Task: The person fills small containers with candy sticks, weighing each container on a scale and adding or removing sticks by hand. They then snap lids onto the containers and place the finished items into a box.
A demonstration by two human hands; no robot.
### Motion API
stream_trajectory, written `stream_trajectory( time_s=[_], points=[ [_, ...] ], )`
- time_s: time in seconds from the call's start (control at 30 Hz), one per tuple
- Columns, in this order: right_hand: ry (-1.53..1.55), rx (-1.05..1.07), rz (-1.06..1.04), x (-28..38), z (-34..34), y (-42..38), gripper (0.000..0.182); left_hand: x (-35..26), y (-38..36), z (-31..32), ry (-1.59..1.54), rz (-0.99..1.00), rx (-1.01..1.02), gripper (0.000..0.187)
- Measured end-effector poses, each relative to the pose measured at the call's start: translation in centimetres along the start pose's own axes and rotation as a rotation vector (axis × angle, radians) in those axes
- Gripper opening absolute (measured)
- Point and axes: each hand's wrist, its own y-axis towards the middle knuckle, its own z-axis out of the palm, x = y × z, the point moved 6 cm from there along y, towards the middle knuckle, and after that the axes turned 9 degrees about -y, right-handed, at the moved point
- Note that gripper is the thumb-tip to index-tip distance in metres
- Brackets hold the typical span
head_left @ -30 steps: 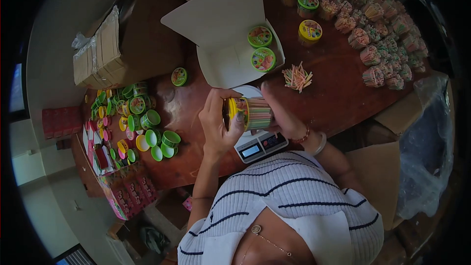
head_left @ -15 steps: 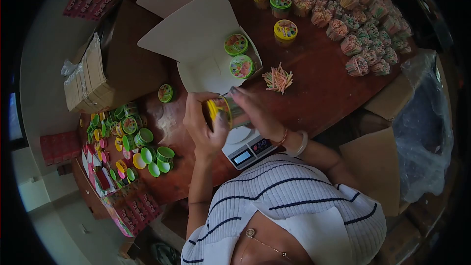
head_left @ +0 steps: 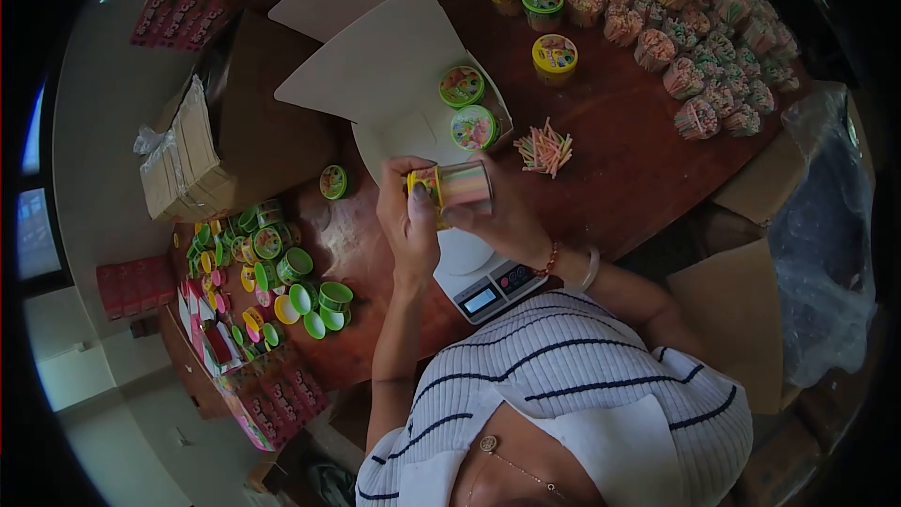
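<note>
My left hand (head_left: 410,225) is wrapped round the yellow lid end of a clear jar (head_left: 466,190) with pastel sticks inside. The jar lies sideways in the air, and my right hand (head_left: 502,216) grips its clear end. Just below the hands is a white digital scale (head_left: 465,253) with a lit display. An open white box (head_left: 375,143) behind them holds two green-lidded jars (head_left: 474,128). To its right lies a loose pile of pastel sticks (head_left: 543,148).
Lidded jars (head_left: 555,54) and many stick bundles (head_left: 696,119) stand at the back right. Green, yellow and pink lids (head_left: 300,299) are heaped at left, near a cardboard box (head_left: 188,164). An open plastic-lined carton (head_left: 732,310) is at right.
The jar has turned so that its clear side and sticks show, with my right hand now round its end. The whole view has shifted slightly.
</note>
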Motion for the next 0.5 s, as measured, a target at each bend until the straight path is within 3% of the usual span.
stream_trajectory(
  time_s=[0.03, 0.07, 0.1, 0.2, 0.27, 0.3, 0.37, 0.4, 0.47, 0.5],
  points=[
    [0.447, 0.285, 0.471, -2.4, 1.1, -0.4, 0.048, -2.3, -0.1, 0.2, 0.313, 0.247, 0.017, 0.040],
    [0.682, 0.460, 0.695, -2.7, 2.3, -1.5, 0.045, -4.1, -0.6, 0.6, 0.623, 0.494, 0.037, 0.043],
    [0.863, 0.608, 0.958, -2.6, 3.1, -2.8, 0.047, -4.3, -0.7, 0.6, 0.636, 0.589, 0.071, 0.045],
    [0.633, 0.588, 0.998, -1.3, 2.1, -2.2, 0.042, -4.1, -0.1, 0.0, 0.598, 0.543, 0.207, 0.041],
    [0.579, 0.456, 0.704, -2.3, 3.5, -1.8, 0.043, -4.0, -0.1, 0.7, 0.562, 0.522, 0.202, 0.040],
    [0.543, 0.355, 0.827, -2.2, 3.0, -1.9, 0.044, -4.6, -0.3, 1.2, 0.615, 0.550, 0.185, 0.039],
    [0.827, 0.522, 1.072, -2.9, 2.4, -2.9, 0.048, -5.7, -1.1, 2.5, 0.712, 0.641, 0.200, 0.039],
    [0.817, 0.493, 1.076, -3.9, 1.6, -3.1, 0.048, -5.8, -1.1, 2.9, 0.687, 0.645, 0.217, 0.039],
    [0.811, 0.736, 1.037, -4.0, 1.1, -4.4, 0.055, -5.3, -1.3, 3.8, 0.754, 0.634, 0.400, 0.040],
    [0.493, 0.721, 0.992, -2.8, -0.8, -3.1, 0.054, -4.3, -0.3, 3.5, 0.733, 0.570, 0.465, 0.039]
  ],
)
